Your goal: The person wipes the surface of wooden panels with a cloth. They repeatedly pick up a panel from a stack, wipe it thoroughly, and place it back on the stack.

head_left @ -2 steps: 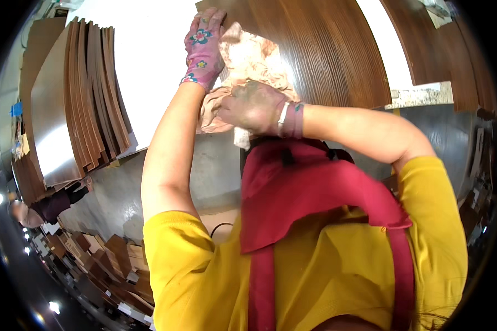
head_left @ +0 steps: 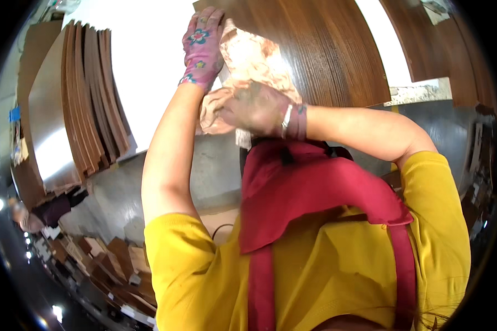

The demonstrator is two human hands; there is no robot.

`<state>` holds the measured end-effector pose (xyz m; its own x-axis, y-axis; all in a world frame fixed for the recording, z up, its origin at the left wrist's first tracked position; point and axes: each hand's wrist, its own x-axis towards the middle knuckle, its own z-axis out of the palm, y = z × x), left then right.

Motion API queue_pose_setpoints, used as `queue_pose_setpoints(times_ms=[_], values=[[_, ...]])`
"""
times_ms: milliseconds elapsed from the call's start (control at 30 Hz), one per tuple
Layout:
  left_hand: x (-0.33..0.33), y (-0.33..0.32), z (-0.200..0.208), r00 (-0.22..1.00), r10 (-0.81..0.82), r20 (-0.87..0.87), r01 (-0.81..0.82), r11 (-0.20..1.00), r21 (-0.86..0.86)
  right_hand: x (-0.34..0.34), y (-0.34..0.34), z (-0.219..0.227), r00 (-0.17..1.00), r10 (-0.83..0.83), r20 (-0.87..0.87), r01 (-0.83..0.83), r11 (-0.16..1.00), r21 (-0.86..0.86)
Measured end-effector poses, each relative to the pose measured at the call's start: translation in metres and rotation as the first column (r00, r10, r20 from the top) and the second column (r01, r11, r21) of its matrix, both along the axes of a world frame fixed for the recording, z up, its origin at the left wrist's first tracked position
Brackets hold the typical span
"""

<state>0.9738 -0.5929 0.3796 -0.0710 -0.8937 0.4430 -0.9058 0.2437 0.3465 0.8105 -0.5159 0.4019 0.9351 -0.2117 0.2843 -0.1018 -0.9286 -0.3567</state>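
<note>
A dark brown wood-grain panel (head_left: 326,55) lies on the white worktop at the upper middle. My left hand (head_left: 203,48), in a pink flowered glove, rests along the panel's left edge with its fingers stretched out. A crumpled pinkish cloth (head_left: 257,55) is spread over the panel's near left part, brightly lit. My right hand (head_left: 261,107), in a stained purplish glove, is closed on the near part of this cloth, close to the panel's near edge. Motion blurs its fingers somewhat.
A stack of brown panels (head_left: 88,94) stands at the left on the white worktop (head_left: 141,60). More brown panels (head_left: 419,44) lie at the right. Grey floor (head_left: 116,193) shows below the worktop. Another person (head_left: 49,212) is at the far left.
My right hand has shifted slightly to the right, and the near part of the cloth has changed its folds. My left hand keeps its place on the panel's edge.
</note>
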Motion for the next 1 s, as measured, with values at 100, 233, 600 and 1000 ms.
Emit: queue_pose_setpoints(times_ms=[100, 233, 600, 1000], values=[[0.006, -0.007, -0.018, 0.997, 0.078, -0.001, -0.078, 0.996, 0.036, -0.02, 0.027, 0.005, 0.997, 0.049, 0.059, -0.053, 0.996, 0.073], [0.001, -0.002, 0.005, 0.985, -0.097, 0.144, 0.092, 0.995, 0.041, -0.068, 0.011, 0.0, 0.992, -0.124, -0.008, 0.122, 0.963, 0.241], [-0.112, -0.01, 0.068, 0.84, -0.343, -0.42, 0.458, 0.863, 0.213, -0.404, 0.008, 0.061, -0.023, -0.916, -0.4, 0.85, -0.229, 0.475], [-0.378, -0.1, 0.041, 0.453, -0.267, -0.85, 0.786, 0.569, 0.241, -0.625, -0.13, 0.033, 0.0, -0.885, -0.465, 0.9, -0.203, 0.386]])
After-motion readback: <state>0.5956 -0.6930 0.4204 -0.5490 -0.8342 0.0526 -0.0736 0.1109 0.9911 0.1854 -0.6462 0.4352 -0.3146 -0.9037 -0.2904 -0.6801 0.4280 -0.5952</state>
